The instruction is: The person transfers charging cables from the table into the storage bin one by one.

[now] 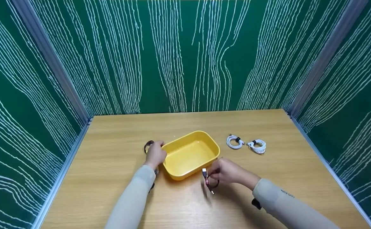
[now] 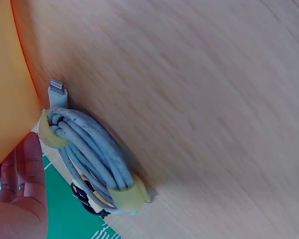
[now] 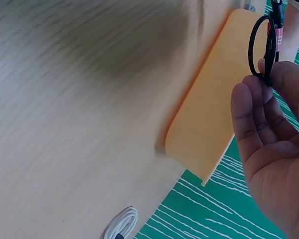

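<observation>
A yellow plastic bin (image 1: 191,156) stands at an angle on the table. My left hand (image 1: 156,154) grips its left end at the rim. Near the bin's front right corner, my right hand (image 1: 225,171) pinches a small looped black USB cable (image 3: 267,47) with a reddish band. That cable hangs above the table, just outside the bin. In the left wrist view, a coiled grey-white cable (image 2: 97,154) with yellow ties and a Lightning plug lies beside the bin. In the head view, my left arm mostly hides it.
Two white coiled cables, a left one (image 1: 234,142) and a right one (image 1: 257,146), lie right of the bin. A dark coiled cable (image 1: 148,145) lies beyond my left hand. Green white-lined walls (image 1: 185,63) enclose the wooden table (image 1: 109,178) at the back and sides.
</observation>
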Demonstrator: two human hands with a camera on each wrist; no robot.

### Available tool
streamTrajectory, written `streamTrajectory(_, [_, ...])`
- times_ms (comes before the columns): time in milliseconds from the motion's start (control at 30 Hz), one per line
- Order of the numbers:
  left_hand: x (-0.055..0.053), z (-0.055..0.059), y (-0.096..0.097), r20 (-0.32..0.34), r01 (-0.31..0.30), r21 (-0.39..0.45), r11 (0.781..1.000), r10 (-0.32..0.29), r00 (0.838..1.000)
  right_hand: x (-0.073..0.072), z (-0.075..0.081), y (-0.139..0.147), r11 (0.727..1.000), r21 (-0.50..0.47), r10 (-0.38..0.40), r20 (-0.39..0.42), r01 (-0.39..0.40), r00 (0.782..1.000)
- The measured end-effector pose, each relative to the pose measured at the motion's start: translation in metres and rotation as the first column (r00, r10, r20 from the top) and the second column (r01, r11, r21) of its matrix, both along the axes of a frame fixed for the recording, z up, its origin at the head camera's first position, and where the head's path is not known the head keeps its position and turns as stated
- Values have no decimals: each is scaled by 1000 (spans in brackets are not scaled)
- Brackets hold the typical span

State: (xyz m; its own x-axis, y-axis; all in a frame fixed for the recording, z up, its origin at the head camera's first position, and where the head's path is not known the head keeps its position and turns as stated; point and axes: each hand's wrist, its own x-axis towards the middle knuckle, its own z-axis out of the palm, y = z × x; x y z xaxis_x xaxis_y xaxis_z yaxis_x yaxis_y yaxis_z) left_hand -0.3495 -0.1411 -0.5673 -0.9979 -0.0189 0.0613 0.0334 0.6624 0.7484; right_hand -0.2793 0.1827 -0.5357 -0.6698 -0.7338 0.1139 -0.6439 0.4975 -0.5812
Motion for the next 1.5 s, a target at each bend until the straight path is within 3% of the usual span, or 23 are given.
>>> streamTrajectory(133, [-1,-1,0,-13,4,4,1000,-4,1000,-1,3,0,1000,-24,-13,16,13,1000])
streamTrajectory(333, [0,-2,0,-60,5,-30,1000,-7,998,-4,6,2,998,-68,-12,-44,9,999])
streamTrajectory(967, [-1,-2,1,27,-10,16,1000,9,1000,-15,18,0,995,-65,-72,14,73,997])
streamTrajectory(1100, [-2,-3,0,7,-9,23,1000,9,1000,-18,19,-2,994,-77,-76,27,78,997])
streamTrajectory(1133, [-6,-10,-2,-31,9,27,1000,-8,999,-18,19,-3,994,-81,-75,17,76,997])
streamTrajectory(1233, [-6,-10,-2,-57,10,14,1000,-9,998,-20,20,-4,993,-92,-79,-2,78,997])
streamTrajectory(1333, [-6,-10,-2,-65,16,-2,1000,-16,998,-21,20,-6,991,-99,-91,-23,88,996])
streamTrajectory(1367, [-2,-3,0,-32,1,-8,1000,-1,999,-22,20,-7,991,-99,-97,-20,94,995])
streamTrajectory(1500, [-1,0,1,-13,1,-4,1000,-1,1000,-22,22,-9,989,-97,-112,-19,109,994])
